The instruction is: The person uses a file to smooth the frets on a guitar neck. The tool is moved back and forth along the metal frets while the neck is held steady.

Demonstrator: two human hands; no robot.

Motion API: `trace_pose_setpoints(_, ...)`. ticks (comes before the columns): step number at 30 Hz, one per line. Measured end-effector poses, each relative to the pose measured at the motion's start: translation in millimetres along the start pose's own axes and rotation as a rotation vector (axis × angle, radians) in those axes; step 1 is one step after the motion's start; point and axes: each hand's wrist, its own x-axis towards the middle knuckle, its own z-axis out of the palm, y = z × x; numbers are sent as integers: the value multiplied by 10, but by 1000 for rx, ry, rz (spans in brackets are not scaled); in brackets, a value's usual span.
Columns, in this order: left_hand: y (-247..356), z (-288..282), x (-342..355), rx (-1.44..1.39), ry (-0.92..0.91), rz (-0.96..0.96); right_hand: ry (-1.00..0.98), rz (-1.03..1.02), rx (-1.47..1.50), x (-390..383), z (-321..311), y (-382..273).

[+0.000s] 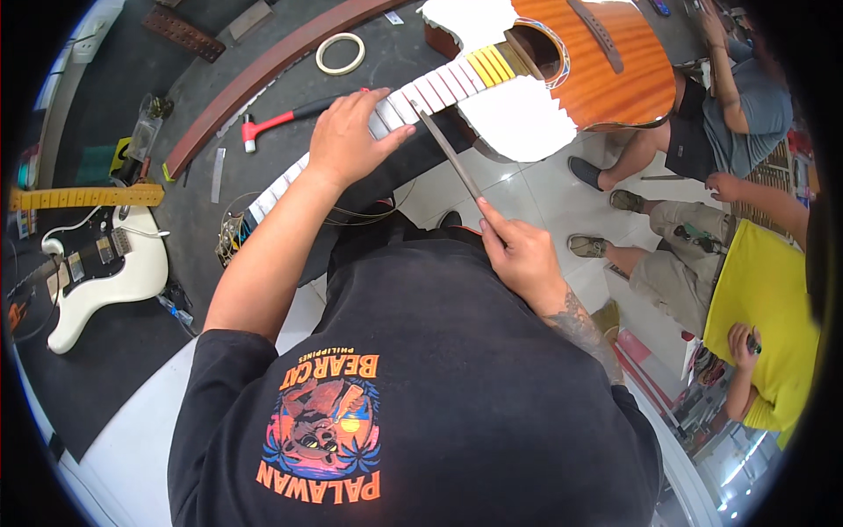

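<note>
An acoustic guitar [634, 81] with an orange-brown wood top lies across the workbench. White paper [520, 119] covers its top beside the fretboard. Masking strips [439, 89] in white and yellow lie between the frets of its neck. My left hand [349, 133] rests over the neck, fingers toward the far edge and thumb on the near side, holding it. In my right hand [520, 255] is a long slim metal file [450, 156], gripped at its near end. The file slants up and left, and its tip is at the frets just right of my left hand.
A red-and-black mallet [274, 123] and a tape roll [340, 54] lie on the dark bench behind the neck. A long curved brown wooden piece [263, 70] borders them. At left is a white electric guitar [132, 263]. Two people, one in a yellow shirt [762, 307], are at right.
</note>
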Motion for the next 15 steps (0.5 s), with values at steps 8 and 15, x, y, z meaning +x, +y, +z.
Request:
trace_pose_setpoints(8,59,84,8,-183,33,-23,-38,60,-114,-52,-9,-112)
trace_pose_setpoints(15,40,122,21,-223,107,11,-109,11,-273,-38,-19,-196)
